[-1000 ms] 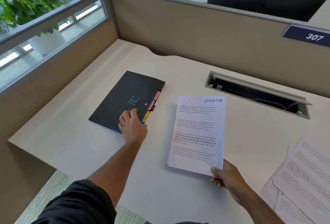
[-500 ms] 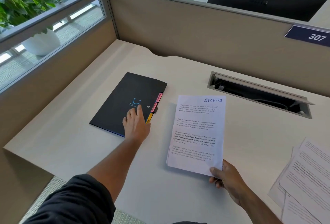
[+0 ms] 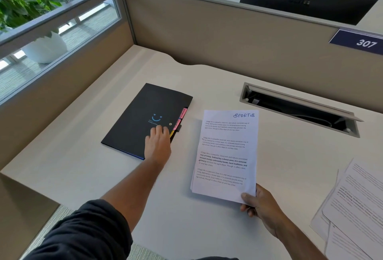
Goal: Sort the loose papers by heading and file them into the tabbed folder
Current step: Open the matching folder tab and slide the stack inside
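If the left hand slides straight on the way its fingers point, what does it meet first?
Probably the small round snap on the black folder, just ahead of the left hand; its fingers already rest flat on the cover. Beyond that, the coloured tabs.

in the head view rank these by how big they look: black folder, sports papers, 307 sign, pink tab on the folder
1. black folder and sports papers: look about alike, and the held papers may sit nearer the camera, so no ranking between them
2. 307 sign, cut off by the frame edge
3. pink tab
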Demonstrator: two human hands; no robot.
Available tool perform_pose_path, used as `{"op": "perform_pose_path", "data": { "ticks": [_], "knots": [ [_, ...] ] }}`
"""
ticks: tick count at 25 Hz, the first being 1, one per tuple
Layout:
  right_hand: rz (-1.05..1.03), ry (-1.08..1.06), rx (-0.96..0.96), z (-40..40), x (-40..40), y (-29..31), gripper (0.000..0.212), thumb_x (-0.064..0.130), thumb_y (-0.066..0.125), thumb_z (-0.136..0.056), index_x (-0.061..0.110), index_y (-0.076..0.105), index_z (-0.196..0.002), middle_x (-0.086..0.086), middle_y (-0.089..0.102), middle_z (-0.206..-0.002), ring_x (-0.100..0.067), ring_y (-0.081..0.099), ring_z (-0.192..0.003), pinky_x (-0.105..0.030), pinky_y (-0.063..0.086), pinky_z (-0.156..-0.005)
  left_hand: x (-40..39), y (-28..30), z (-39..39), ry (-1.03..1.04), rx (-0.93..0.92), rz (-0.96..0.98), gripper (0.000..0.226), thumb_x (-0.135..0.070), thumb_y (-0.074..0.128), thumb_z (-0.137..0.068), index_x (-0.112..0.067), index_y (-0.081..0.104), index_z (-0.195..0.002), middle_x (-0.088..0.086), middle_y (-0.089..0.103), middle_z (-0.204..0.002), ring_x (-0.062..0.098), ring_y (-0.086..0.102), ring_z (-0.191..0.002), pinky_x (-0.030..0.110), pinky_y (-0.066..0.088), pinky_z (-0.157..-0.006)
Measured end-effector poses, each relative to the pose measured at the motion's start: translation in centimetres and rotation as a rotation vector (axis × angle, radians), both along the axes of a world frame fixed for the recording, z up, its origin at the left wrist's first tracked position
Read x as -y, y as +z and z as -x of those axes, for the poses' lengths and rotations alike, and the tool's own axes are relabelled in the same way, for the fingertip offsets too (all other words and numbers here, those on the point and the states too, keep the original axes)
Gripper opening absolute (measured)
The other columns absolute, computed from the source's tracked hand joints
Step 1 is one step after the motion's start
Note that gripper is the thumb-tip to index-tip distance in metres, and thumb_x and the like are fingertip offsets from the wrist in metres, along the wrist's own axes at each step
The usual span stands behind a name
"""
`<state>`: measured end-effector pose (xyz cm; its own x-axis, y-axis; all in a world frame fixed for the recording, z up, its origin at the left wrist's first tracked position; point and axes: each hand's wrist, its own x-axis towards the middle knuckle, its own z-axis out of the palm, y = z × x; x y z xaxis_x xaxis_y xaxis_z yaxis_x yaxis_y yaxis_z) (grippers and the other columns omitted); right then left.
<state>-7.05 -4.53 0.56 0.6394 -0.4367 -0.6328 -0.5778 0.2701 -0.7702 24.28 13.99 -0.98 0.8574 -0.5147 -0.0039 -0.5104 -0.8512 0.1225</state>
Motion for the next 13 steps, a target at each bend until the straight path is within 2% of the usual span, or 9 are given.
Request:
{"op": "perform_pose_path", "data": {
  "ticks": [3,7,10,13],
  "knots": [
    [-0.001,-0.001,0.004,-0.1,0.3,0.0,0.021,0.000,0.057,-0.099,0.010,0.067,-0.116,-0.010,0.076,-0.087,-0.021,0.063,-0.064,-0.030,0.044,-0.054,-0.2,1.0,-1.2,0.018,-0.059,0.090,0.014,-0.005,0.055,-0.093,-0.008,0.063,-0.103,0.008,0.059,-0.106,0.025,0.052,-0.097,0.034,0.047,-0.072],
    [-0.005,0.016,0.008,-1.0,0.6,0.2,0.022,0.001,0.057,-0.100,0.008,0.067,-0.117,-0.013,0.072,-0.081,-0.020,0.059,-0.062,-0.030,0.042,-0.054,-1.0,2.8,-2.9,0.056,-0.087,0.187,0.015,-0.006,0.058,-0.090,-0.010,0.071,-0.095,0.002,0.062,-0.093,0.021,0.056,-0.087,0.035,0.053,-0.073],
    [-0.032,0.031,0.035,-2.2,0.4,0.6,0.022,0.000,0.056,-0.100,0.007,0.067,-0.118,-0.011,0.070,-0.078,-0.020,0.056,-0.061,-0.029,0.040,-0.053,-1.6,3.9,-3.5,0.057,-0.109,0.231,0.020,-0.004,0.058,-0.086,-0.013,0.074,-0.094,0.001,0.064,-0.094,0.022,0.060,-0.084,0.038,0.056,-0.073],
    [-0.065,0.040,0.061,-3.6,0.2,1.3,0.023,-0.002,0.055,-0.099,0.005,0.066,-0.117,-0.008,0.070,-0.079,-0.019,0.054,-0.058,-0.028,0.037,-0.050,-2.0,4.8,-3.7,0.055,-0.119,0.253,0.023,-0.002,0.057,-0.088,-0.013,0.075,-0.095,0.003,0.066,-0.097,0.021,0.061,-0.084,0.034,0.054,-0.073]
  ]
}}
